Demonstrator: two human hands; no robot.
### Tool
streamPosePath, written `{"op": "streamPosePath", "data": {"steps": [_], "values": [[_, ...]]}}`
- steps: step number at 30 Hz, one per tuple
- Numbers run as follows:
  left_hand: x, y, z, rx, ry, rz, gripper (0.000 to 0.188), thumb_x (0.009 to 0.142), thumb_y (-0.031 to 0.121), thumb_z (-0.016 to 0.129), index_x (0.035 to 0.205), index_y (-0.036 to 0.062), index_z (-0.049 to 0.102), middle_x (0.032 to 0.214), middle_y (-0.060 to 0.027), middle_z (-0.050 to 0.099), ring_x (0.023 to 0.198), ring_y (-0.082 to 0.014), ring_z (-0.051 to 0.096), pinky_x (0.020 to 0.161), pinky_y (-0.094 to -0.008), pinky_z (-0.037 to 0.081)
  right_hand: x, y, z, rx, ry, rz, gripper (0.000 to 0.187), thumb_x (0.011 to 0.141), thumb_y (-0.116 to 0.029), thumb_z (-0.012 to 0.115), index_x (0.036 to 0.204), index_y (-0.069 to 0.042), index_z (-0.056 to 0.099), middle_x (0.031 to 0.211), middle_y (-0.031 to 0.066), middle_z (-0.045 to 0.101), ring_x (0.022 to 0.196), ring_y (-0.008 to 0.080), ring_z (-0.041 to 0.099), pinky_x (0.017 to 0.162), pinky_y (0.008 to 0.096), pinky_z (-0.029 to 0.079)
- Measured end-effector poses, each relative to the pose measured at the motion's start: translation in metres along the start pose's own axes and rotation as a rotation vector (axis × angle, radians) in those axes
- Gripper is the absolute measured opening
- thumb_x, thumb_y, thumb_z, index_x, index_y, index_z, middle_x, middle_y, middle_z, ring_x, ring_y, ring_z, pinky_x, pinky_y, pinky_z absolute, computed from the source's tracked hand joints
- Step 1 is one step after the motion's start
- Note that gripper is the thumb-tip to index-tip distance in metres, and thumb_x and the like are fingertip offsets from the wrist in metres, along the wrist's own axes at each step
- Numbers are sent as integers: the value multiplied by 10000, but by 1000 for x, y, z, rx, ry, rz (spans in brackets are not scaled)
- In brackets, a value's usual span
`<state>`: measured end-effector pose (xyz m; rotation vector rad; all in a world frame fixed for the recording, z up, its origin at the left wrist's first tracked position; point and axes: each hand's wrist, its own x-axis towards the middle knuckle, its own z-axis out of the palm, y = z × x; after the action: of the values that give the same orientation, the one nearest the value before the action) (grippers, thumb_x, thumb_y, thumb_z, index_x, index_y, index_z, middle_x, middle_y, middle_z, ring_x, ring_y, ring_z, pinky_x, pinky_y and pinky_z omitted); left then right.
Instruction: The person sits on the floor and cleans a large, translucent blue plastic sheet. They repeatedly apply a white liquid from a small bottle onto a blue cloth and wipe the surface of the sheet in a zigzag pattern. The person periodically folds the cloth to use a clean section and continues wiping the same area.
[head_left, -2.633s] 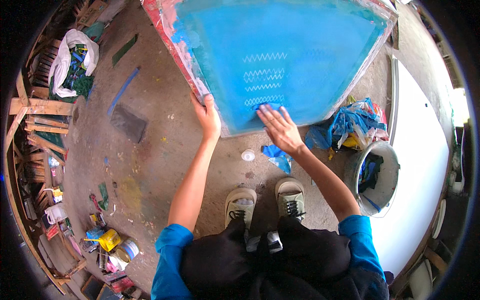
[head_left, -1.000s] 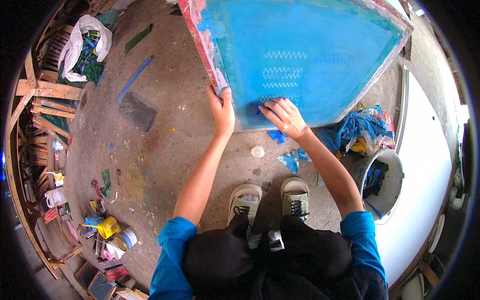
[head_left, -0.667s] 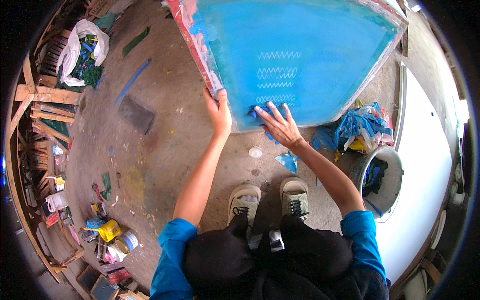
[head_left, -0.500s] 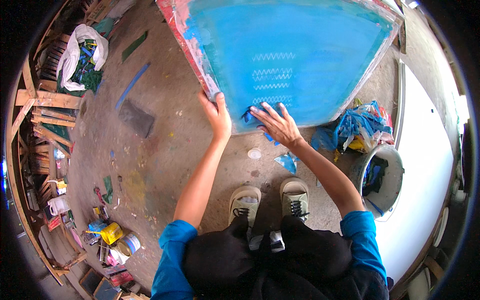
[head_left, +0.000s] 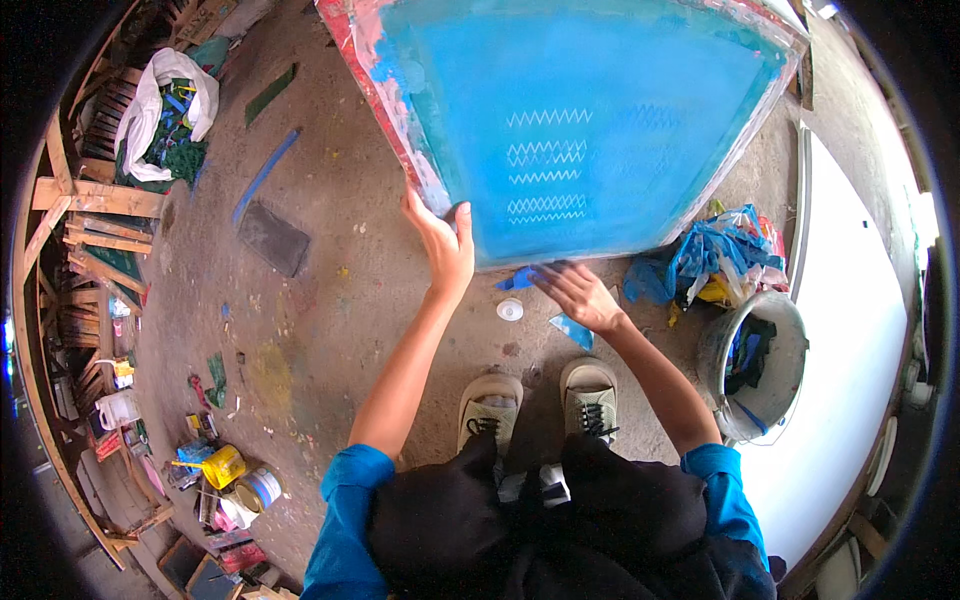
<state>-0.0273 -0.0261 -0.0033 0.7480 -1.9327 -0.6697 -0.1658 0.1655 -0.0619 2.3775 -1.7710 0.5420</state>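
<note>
A large screen-printing frame [head_left: 560,60] leans in front of me, its blue mesh marked with rows of pale zigzag lines. My left hand [head_left: 441,240] is closed around the lower left part of its paint-smeared edge, thumb on the front. Just below the frame's bottom edge is my right hand [head_left: 580,296], blurred by motion, its fingertips at a crumpled blue scrap [head_left: 515,279] that they appear to pinch. Whether the scrap is cloth or plastic does not show. Beneath that hand lies a light-blue shard-like piece [head_left: 573,331] on the floor.
A bucket [head_left: 783,340] with dark and blue scraps stands right, beside a heap of plastic bags [head_left: 715,255] and a white panel [head_left: 845,300]. Paint tins [head_left: 258,488] sit lower left. A white sack [head_left: 185,75] and wooden racks [head_left: 95,197] line the left. A small round lid [head_left: 510,309] lies near my shoes.
My right hand has slid down off the mesh to below the frame's bottom edge, and the blue scrap at its fingertips came down too. My left hand keeps its hold.
</note>
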Motion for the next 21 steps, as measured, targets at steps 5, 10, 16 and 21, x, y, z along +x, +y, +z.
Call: {"op": "streamPosePath", "data": {"steps": [5,10,16,21], "values": [[-18,0,0,153,-43,29,809,876,199,549,1360,-96,-28,1369,-345,79,1261,-474,178,1027,-537,178,19,-19,31,136,-112,111,416,714,-71,568,1129,-50,538,1094,75,493,1032,229,488,846,330,471],[-25,-5,3,127,-106,23,829,876,186,551,1354,-101,-63,1376,-359,40,1274,-489,146,1035,-543,169,21,-14,54,161,-133,81,314,701,-49,565,1015,-37,557,1001,87,500,995,248,497,797,300,498],[-28,-12,-6,142,-105,15,837,872,160,556,1356,-85,-82,1378,-351,27,1278,-487,139,1034,-545,172,43,-10,13,185,126,135,345,658,-34,577,1002,-14,561,981,103,528,951,258,517,760,350,486],[-24,-1,2,93,-112,-7,826,868,134,557,1357,-80,-74,1373,-350,38,1276,-488,142,1029,-549,177,82,7,-17,-64,366,110,325,669,-94,595,994,-97,599,1017,26,567,922,175,515,746,352,389]]}}
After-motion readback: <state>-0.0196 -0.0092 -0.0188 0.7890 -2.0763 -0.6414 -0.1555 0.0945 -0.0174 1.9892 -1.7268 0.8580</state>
